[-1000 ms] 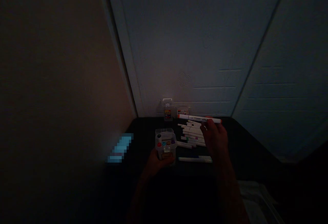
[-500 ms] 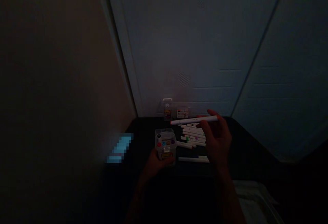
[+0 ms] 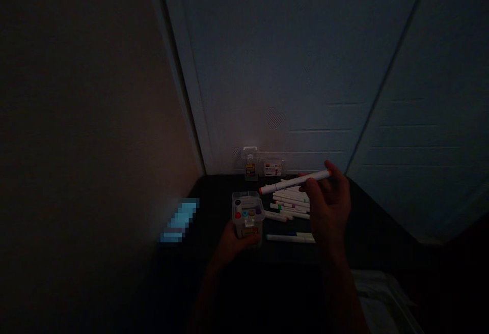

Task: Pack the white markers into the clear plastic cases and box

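Observation:
The scene is very dim. My right hand (image 3: 327,206) pinches a white marker with an orange tip (image 3: 294,182), held above a heap of several white markers (image 3: 291,202) on a dark table (image 3: 367,222). The marker slants, its orange end pointing down-left. My left hand (image 3: 232,245) grips the bottom of a small clear plastic box (image 3: 247,215) that stands upright with several coloured marker caps showing at its top. One more white marker (image 3: 290,237) lies alone in front of the heap.
A clear lid or case with labels (image 3: 262,163) leans against the wall at the table's back edge. A blurred pale-blue patch (image 3: 179,220) sits at the table's left. Walls close in at the left and behind. Something pale (image 3: 385,298) lies at the lower right.
My right hand has lifted the orange-tipped marker off the heap, turned palm toward me and tilted the marker so its right end rises. The left hand and box have stayed still.

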`<state>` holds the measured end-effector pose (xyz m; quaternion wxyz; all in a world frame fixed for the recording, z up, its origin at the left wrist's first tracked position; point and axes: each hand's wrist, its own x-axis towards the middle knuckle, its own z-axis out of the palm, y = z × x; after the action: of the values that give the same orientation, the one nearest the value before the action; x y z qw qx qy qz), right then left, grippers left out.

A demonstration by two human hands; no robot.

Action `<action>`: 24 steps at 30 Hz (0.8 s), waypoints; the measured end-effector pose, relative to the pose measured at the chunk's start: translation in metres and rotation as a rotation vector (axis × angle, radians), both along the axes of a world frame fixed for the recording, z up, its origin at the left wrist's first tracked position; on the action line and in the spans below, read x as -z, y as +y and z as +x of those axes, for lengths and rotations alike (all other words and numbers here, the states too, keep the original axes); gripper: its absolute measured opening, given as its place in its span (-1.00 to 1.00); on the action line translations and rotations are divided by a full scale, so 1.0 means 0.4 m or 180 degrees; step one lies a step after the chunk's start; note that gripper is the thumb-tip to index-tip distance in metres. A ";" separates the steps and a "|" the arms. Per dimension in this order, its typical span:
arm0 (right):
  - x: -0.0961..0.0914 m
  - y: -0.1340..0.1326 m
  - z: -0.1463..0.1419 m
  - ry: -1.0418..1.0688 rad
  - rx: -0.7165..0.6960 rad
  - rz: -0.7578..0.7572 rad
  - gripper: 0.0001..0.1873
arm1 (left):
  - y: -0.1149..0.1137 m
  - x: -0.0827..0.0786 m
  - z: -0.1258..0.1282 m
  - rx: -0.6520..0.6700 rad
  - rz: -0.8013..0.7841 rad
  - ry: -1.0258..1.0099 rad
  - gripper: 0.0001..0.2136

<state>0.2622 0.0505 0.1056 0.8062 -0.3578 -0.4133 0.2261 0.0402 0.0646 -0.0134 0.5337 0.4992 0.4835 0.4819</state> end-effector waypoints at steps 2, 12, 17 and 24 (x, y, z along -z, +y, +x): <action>-0.002 -0.004 -0.001 -0.0024 0.0006 -0.0011 -0.37 | -0.002 -0.005 0.002 -0.0029 -0.0019 0.0002 -0.33; -0.004 -0.009 -0.002 -0.0144 -0.0130 -0.0068 -0.46 | 0.002 0.004 -0.004 0.0130 0.0149 0.0048 -0.36; -0.002 -0.008 -0.003 -0.0139 -0.0117 -0.0047 -0.46 | -0.002 -0.004 -0.001 0.0161 0.0077 -0.0058 -0.36; 0.001 -0.002 0.000 -0.0027 -0.0022 -0.0106 -0.44 | 0.003 0.002 -0.001 0.0091 0.0102 0.0035 -0.36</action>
<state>0.2622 0.0497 0.1051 0.7976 -0.3707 -0.4141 0.2343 0.0400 0.0658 -0.0140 0.5298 0.5172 0.4714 0.4793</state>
